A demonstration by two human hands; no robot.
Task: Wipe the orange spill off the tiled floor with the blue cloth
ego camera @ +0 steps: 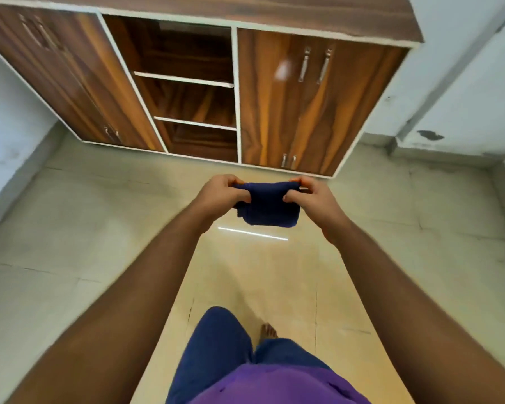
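A folded dark blue cloth (267, 206) hangs in the air at the middle of the head view, above the beige tiled floor (274, 272). My left hand (220, 192) pinches its left upper edge and my right hand (311, 193) pinches its right upper edge, with both arms stretched forward. No orange spill shows anywhere on the visible floor. The tiles below the cloth carry only a bright light reflection (252, 233).
A wooden cabinet (309, 106) with open middle shelves (187, 80) stands against the wall just beyond my hands. Pale blue walls close in at the left (9, 126) and right (464, 106). My bare foot (268, 330) and blue trousers (219, 342) are below.
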